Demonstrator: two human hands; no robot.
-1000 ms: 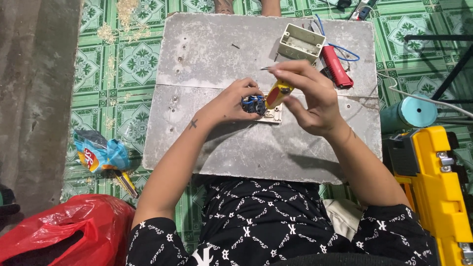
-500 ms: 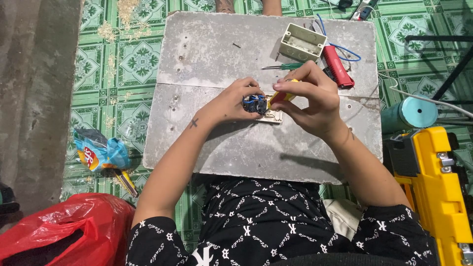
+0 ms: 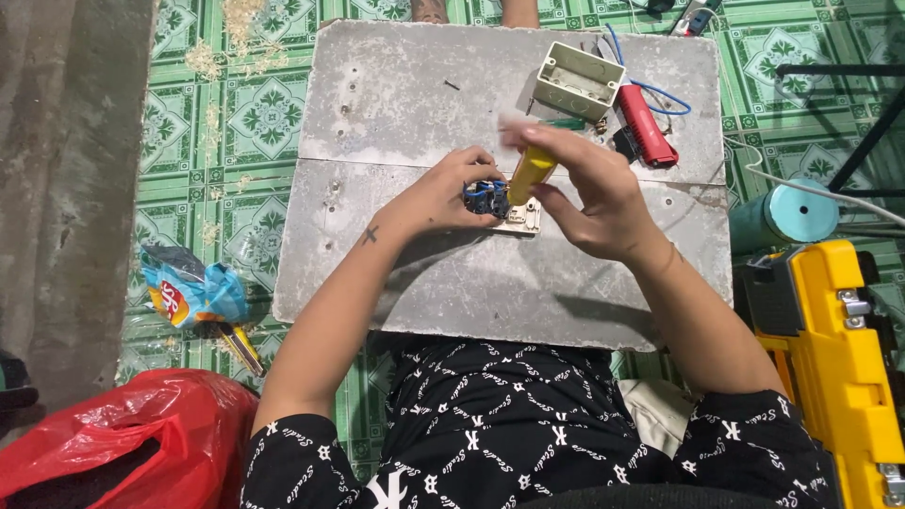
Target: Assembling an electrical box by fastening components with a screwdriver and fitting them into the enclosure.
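On a grey slab (image 3: 396, 104) lies a small cream socket plate (image 3: 521, 221) with blue wires at its back. My left hand (image 3: 443, 193) grips the wired part of the plate and pins it to the slab. My right hand (image 3: 589, 193) holds a yellow-handled screwdriver (image 3: 530, 170) upright, its tip down on the plate between both hands. The screwdriver's top is blurred.
A cream wall box (image 3: 577, 81), a red tool (image 3: 646, 127) and a blue wire (image 3: 660, 94) lie at the slab's far right. A teal roll (image 3: 787, 215) and a yellow tool case (image 3: 834, 349) stand right. A red bag (image 3: 123, 443) and snack packet (image 3: 189, 292) lie left.
My right hand has raised the screwdriver from a flat, sideways hold to an upright one over the socket plate. My left hand stays on the plate.
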